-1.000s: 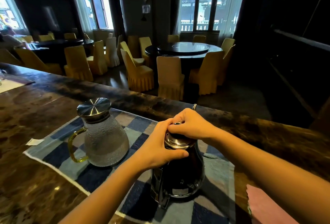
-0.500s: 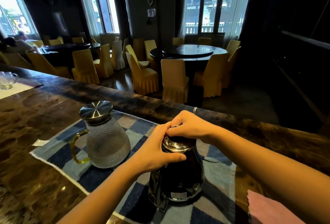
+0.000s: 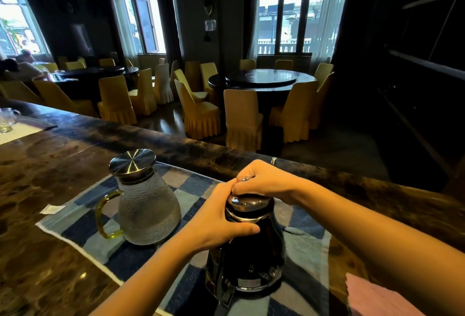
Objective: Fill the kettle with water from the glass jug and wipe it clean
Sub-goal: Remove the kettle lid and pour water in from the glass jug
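The dark kettle (image 3: pixel 249 252) sits lower centre of the frame on a checked cloth (image 3: pixel 83 217), with its steel lid (image 3: pixel 251 202) on. The left hand (image 3: pixel 219 217) has its grip wrapped round the neck, thumb across the front. The right hand (image 3: pixel 266 179) has its grip curled tight over the lid's top.

My take: brace the body with the left and pull the lid straight up, so the kettle doesn't skid. The glass jug (image 3: pixel 148 210) stands capped to the left, apart from it.

The lid's knob is hidden under the fingers, and I can't tell the jug's water level through the textured glass. A pink cloth (image 3: pixel 372 295) is cut off bottom right.
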The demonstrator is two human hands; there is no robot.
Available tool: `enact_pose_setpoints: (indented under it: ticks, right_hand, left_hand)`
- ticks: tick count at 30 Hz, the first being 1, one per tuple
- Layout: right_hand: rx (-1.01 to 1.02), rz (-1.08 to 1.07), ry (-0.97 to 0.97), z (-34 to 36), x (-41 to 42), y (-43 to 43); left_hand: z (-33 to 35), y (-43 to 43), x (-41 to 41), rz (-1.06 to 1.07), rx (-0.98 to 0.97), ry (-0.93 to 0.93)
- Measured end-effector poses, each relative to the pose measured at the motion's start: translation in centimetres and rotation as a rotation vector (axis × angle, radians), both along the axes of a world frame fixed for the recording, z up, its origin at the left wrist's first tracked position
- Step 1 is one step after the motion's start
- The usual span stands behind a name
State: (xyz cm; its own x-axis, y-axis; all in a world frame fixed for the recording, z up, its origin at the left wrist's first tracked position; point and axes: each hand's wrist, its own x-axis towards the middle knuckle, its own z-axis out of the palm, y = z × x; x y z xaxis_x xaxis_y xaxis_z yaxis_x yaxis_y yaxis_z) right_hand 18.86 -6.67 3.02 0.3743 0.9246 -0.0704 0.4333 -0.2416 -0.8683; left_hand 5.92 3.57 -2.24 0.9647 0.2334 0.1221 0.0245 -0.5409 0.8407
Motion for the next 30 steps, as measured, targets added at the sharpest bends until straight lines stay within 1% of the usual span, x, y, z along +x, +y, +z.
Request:
enact_pose_setpoints:
  ticks: [4, 7, 8, 10, 12, 13, 15, 17, 18, 20, 22, 26, 30]
  right_hand:
    - [0.015, -0.024, 0.05, 0.0, 0.3, -0.1]
    - [-0.021, -0.093, 0.032, 0.2, 0.9, -0.3]
    - [-0.038, -0.126, 0.041, 0.4, 1.1, -0.5]
    - [-0.029, -0.23, 0.13, 0.5, 1.8, -1.3]
    - [0.052, -0.334, 0.218, 0.3, 2.9, -2.7]
    - [0.095, -0.389, 0.224, 0.0, 3.5, -3.4]
    - [0.146, -0.536, 0.14, -1.2, 4.8, -5.1]
    - [0.166, -0.657, -0.036, -3.0, 6.3, -7.0]
    - [0.15, -0.673, -0.14, -4.1, 7.0, -8.1]
    - [0.017, -0.695, -0.321, -6.8, 8.4, -10.3]
    - [-0.159, -0.738, -0.45, -9.3, 9.4, -12.6]
    - [-0.348, -0.852, -0.54, -12.4, 9.8, -15.6]
    - [-0.421, -0.91, -0.585, -13.4, 9.6, -16.7]
  left_hand:
    - [0.2, -0.2, -0.1, 0.008, 0.005, -0.007]
    - [0.3, -0.2, -0.1, 0.011, 0.015, -0.014]
    - [0.2, -0.2, -0.2, 0.013, 0.015, -0.012]
    - [0.0, -0.1, -0.1, 0.023, 0.012, -0.001]
    - [-0.1, -0.1, -0.1, 0.031, 0.006, 0.005]
    - [-0.1, -0.2, -0.2, 0.037, 0.0, 0.007]
    - [-0.2, -0.2, -0.2, 0.057, -0.015, 0.013]
    - [-0.1, -0.3, -0.2, 0.072, -0.026, 0.02]
    - [-0.1, -0.3, -0.2, 0.075, -0.03, 0.026]
    - [-0.1, -0.4, -0.2, 0.078, -0.034, 0.033]
    - [0.0, -0.5, -0.2, 0.084, -0.038, 0.034]
    - [0.1, -0.5, -0.1, 0.086, -0.035, 0.041]
    - [0.1, -0.5, -0.2, 0.085, -0.03, 0.043]
